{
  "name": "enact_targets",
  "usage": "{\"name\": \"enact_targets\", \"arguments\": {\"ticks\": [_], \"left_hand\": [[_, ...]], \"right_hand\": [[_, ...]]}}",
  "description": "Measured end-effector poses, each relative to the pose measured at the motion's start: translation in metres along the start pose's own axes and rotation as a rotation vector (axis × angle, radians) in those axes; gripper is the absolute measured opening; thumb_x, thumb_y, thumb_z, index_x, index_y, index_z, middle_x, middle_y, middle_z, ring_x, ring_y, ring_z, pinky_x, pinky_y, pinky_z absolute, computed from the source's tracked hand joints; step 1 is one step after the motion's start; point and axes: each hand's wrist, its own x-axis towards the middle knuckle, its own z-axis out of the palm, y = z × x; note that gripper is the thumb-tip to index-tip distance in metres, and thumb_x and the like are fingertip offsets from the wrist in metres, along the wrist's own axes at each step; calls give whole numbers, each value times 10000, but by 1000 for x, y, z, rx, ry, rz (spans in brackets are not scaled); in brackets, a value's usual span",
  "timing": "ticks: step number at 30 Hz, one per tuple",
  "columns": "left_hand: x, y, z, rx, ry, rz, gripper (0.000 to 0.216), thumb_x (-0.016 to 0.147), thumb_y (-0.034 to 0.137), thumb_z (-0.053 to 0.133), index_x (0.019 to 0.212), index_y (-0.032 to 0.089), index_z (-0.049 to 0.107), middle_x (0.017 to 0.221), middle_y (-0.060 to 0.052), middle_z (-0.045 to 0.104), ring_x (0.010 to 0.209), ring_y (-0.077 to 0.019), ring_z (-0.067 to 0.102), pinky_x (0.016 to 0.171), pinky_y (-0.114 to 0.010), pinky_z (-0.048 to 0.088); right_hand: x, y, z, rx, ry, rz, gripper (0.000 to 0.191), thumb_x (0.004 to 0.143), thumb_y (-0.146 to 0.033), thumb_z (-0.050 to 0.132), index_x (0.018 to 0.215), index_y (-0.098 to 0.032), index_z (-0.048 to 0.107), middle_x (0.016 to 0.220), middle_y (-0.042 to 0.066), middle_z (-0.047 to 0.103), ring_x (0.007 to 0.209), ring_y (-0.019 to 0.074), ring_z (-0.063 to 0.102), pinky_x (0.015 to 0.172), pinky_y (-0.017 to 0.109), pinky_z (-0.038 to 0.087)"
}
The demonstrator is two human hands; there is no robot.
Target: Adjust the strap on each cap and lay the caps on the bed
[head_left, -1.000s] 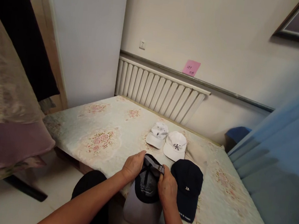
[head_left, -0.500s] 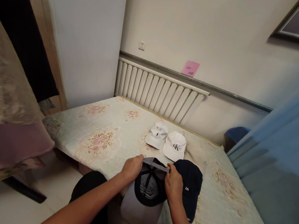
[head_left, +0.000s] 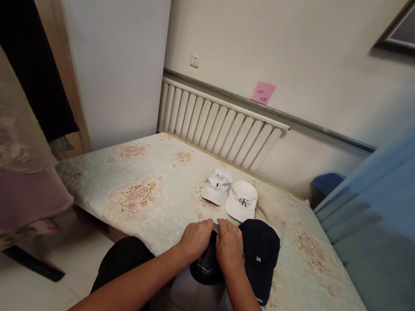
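Both hands grip a grey baseball cap by its back strap, with its dark inside facing me and its brim hanging down over the bed's near edge. My left hand is closed on the left of the strap. Close beside it, my right hand is closed on the right part; the fingers cover most of the strap. A navy cap with a small white logo lies just right of my right hand. Farther back on the bed sit a white cap with a small dark emblem and another white cap with black letters.
The bed has a pale floral cover. Behind it a white radiator runs along the wall, with a pink note above. A blue curtain hangs at right, and clothes hang at left.
My hands have drawn closer together on the cap's strap, narrowing the visible opening. The other caps lie where they were; the view has shifted slightly.
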Motion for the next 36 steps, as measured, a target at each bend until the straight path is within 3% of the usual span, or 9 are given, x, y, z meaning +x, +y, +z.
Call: {"name": "enact_targets", "arguments": {"ticks": [3,8,15,21,26,29,32,34,36], "left_hand": [[-5,-1,6,-20,-6,-16,263,911,188,265,1020,178,504,944,-89,653,860,-221,638,734,-323,468],[-15,-13,23,-70,-36,-75,262,917,221,262,995,175,508,916,-92,668,868,-224,645,730,-320,465],[-36,-41,50,-172,-126,-160,224,874,310,401,986,171,538,965,-105,671,929,-228,633,750,-305,452],[-56,-53,65,-290,-208,-193,170,826,275,471,944,191,560,1004,-73,670,971,-189,612,785,-260,435],[-52,-54,42,-232,-86,-209,122,834,245,432,898,206,529,915,-59,670,904,-196,625,741,-270,433],[-42,-53,14,-126,-16,-169,127,839,228,415,906,208,521,908,-60,665,881,-206,630,728,-282,438],[-33,-47,-14,-20,20,-125,168,847,197,386,940,196,526,920,-77,664,866,-217,635,720,-299,450],[-28,-41,-31,49,18,-101,217,853,161,349,962,187,535,912,-91,662,843,-231,640,702,-318,459],[-22,-33,-44,104,10,-86,243,847,139,342,976,178,545,912,-99,658,827,-238,640,693,-330,465]], "right_hand": [[5,-1,-2,4,-60,18,313,878,-127,374,1098,-150,597,955,97,676,936,211,589,856,326,367],[5,1,-9,-29,-87,40,313,875,-118,370,1086,-162,598,881,80,684,891,198,607,777,288,361],[6,3,-11,1,-96,72,322,829,-101,415,1080,-179,602,931,70,694,889,187,619,752,264,368],[17,3,-8,33,-97,122,340,826,-142,438,1126,-195,591,990,72,697,894,203,629,771,274,395],[20,6,-1,71,-64,97,342,843,-175,445,1161,-140,566,1072,118,661,996,218,595,865,303,403],[12,10,3,154,63,93,401,822,-154,451,1210,-83,520,1168,162,606,1105,256,533,946,366,382],[-3,4,3,354,205,182,340,836,-212,427,1117,-86,574,1096,172,631,1046,268,564,931,399,408],[-14,-8,2,605,162,289,282,834,-268,433,994,-126,616,942,142,676,888,251,628,838,388,471],[-24,-26,3,952,-7,385,247,809,-309,467,914,-147,621,824,113,696,769,236,662,731,368,520]]}}
